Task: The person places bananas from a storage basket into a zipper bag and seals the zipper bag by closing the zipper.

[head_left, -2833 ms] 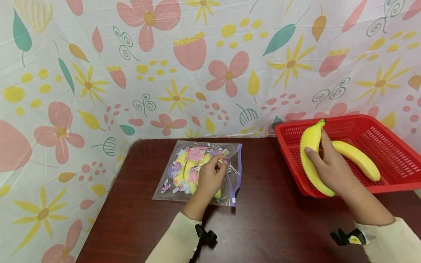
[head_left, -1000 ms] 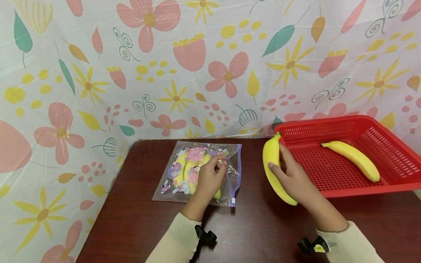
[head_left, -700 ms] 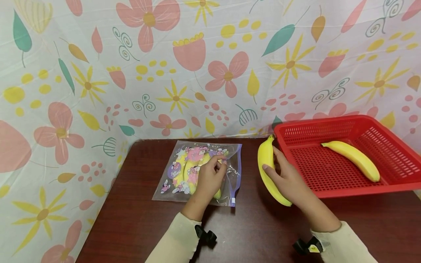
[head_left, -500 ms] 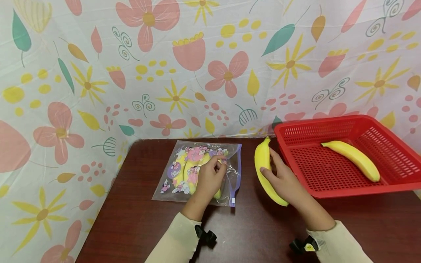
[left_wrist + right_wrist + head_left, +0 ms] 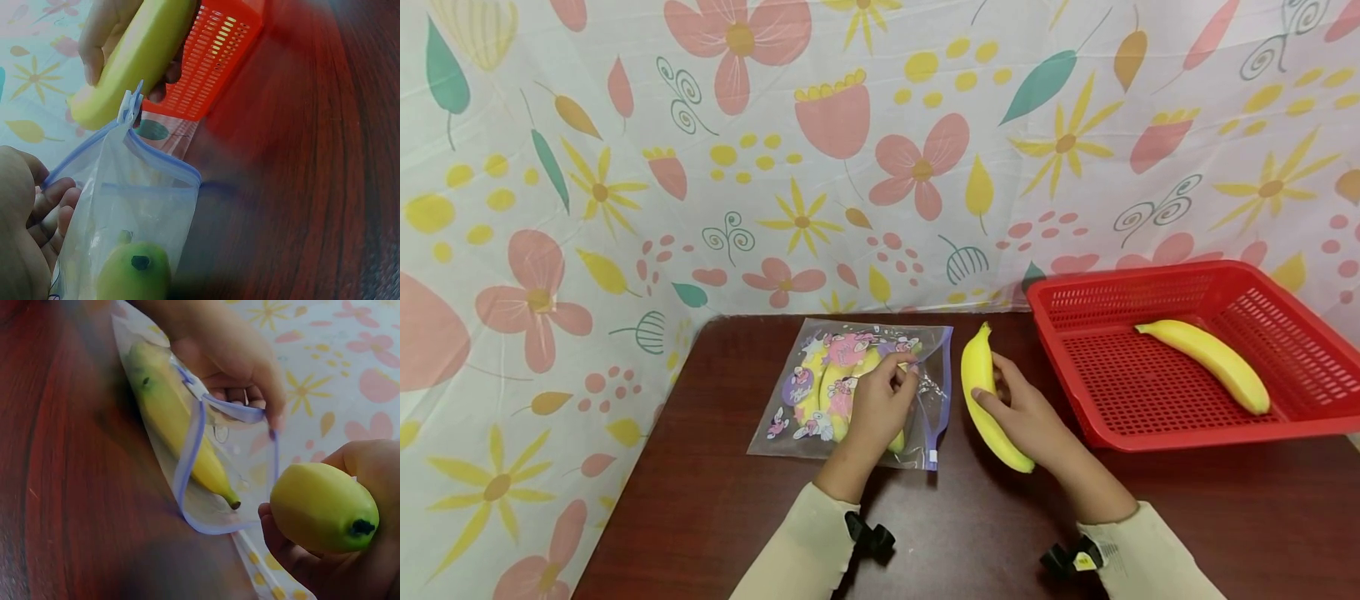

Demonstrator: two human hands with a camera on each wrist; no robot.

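My left hand (image 5: 880, 408) pinches the upper layer of a clear zip bag (image 5: 936, 379) near its purple-edged mouth. The bag lies on the table with bananas (image 5: 830, 387) inside, partly covered by its cartoon print and my hand. In the right wrist view the mouth gapes, and a banana's tip (image 5: 215, 484) lies just within it. My right hand (image 5: 1030, 421) grips another banana (image 5: 983, 404), thumb on the near side, just right of the bag's mouth. That banana is off the table and apart from the bag. The white slider (image 5: 128, 107) shows in the left wrist view.
A red perforated basket (image 5: 1217, 435) stands at the right, with one banana (image 5: 1210, 357) in it. The dark wooden table (image 5: 970, 542) meets a floral cloth (image 5: 850, 208) at the back and left.
My right hand has carried the banana leftward from over the basket to beside the bag's mouth. My left hand and the bag have stayed in place.
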